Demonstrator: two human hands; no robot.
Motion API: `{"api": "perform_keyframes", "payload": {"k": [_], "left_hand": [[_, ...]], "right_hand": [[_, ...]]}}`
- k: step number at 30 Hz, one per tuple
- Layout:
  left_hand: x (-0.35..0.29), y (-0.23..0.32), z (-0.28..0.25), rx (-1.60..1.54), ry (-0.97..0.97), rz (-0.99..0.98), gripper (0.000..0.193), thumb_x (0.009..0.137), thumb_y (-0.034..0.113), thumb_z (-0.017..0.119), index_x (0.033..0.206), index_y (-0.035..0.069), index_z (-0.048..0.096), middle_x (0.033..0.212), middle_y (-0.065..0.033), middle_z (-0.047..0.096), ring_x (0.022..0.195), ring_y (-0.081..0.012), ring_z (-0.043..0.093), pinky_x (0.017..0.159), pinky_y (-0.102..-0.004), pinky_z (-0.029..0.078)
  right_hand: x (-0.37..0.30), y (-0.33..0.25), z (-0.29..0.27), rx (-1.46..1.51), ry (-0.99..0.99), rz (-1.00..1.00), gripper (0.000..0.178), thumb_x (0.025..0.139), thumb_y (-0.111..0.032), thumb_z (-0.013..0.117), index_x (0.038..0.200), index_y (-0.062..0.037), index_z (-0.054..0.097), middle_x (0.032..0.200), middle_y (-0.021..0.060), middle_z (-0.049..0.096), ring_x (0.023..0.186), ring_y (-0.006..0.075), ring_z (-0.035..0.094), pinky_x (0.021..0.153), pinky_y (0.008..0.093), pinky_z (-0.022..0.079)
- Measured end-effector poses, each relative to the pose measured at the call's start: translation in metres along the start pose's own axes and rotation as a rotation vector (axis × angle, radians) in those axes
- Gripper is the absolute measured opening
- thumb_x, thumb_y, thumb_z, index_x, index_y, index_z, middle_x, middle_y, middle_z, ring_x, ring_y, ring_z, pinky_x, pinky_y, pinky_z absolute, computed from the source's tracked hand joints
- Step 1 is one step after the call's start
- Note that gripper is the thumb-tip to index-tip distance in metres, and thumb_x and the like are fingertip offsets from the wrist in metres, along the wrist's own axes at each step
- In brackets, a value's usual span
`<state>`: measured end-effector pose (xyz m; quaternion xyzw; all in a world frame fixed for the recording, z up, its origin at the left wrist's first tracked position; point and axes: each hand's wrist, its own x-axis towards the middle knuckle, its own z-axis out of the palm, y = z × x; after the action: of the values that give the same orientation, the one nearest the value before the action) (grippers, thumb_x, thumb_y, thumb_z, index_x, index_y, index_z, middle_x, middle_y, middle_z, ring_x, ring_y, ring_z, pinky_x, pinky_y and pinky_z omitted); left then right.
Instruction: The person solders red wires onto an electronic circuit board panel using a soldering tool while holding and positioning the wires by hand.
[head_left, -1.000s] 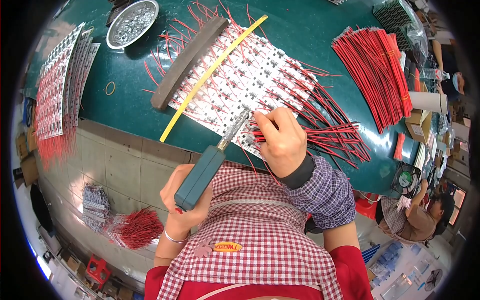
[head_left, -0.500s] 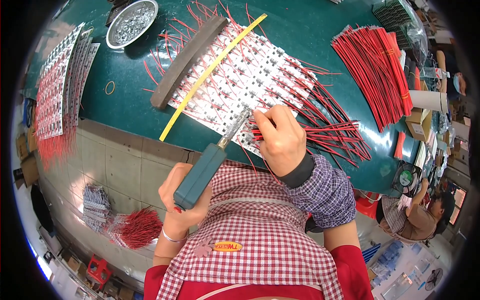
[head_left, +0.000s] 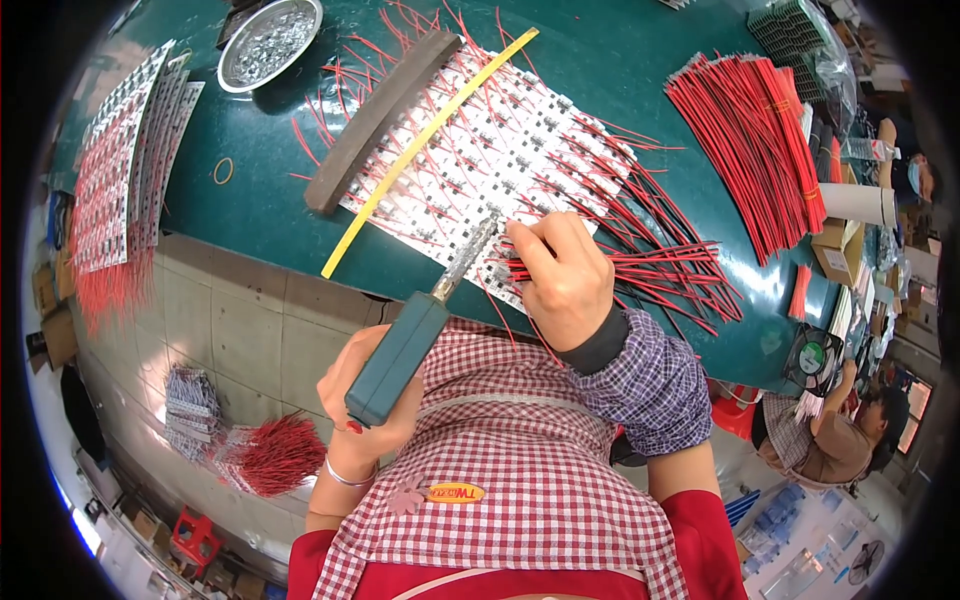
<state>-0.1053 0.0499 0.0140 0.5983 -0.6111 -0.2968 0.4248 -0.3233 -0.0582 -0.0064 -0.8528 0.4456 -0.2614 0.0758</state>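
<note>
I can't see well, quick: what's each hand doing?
Left hand: closed around the green soldering iron.
Right hand: closed, pinching red wires.

Right hand [head_left: 565, 280] hides the held wire ends

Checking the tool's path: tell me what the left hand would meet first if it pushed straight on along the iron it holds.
Left hand points its soldering iron up and right; first in line is the white panel of small boards, probably at the wires by the right hand.
</note>
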Motion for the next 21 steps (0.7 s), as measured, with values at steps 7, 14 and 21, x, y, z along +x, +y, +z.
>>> {"api": "perform_keyframes", "payload": {"k": [7,14,21], "left_hand": [[-0.0019,-0.0028,0.0015,-0.032,-0.016,-0.023,0.026,0.065,-0.009,0.07,0.091,-0.006,0.066,0.092,-0.0168,0.068,0.079,-0.0294,0.07,0.069,-0.0325,0.056],[-0.0018,-0.0023,0.0014,-0.009,-0.016,-0.012,0.026,0.064,-0.009,0.069,0.089,-0.006,0.064,0.088,-0.0156,0.066,0.075,-0.0288,0.067,0.067,-0.0322,0.054],[-0.0006,-0.0009,0.0028,-0.002,-0.011,0.018,0.025,0.064,-0.01,0.069,0.089,-0.006,0.063,0.088,-0.0163,0.066,0.075,-0.0289,0.067,0.067,-0.0319,0.054]], "right_hand": [[-0.001,-0.0003,0.0022,-0.017,0.011,-0.011,0.029,0.074,0.0,0.065,0.102,0.0043,0.068,0.087,0.0088,0.052,0.081,0.024,0.057,0.064,0.0341,0.051],[-0.0015,-0.0005,0.0044,-0.043,0.026,-0.017,0.03,0.074,0.0,0.066,0.103,0.0045,0.068,0.085,0.0089,0.051,0.079,0.024,0.056,0.062,0.0335,0.051],[-0.0025,0.0019,0.003,-0.018,0.026,-0.02,0.03,0.074,0.001,0.066,0.103,0.0041,0.067,0.085,0.0091,0.051,0.079,0.0243,0.057,0.062,0.0342,0.051]]}}
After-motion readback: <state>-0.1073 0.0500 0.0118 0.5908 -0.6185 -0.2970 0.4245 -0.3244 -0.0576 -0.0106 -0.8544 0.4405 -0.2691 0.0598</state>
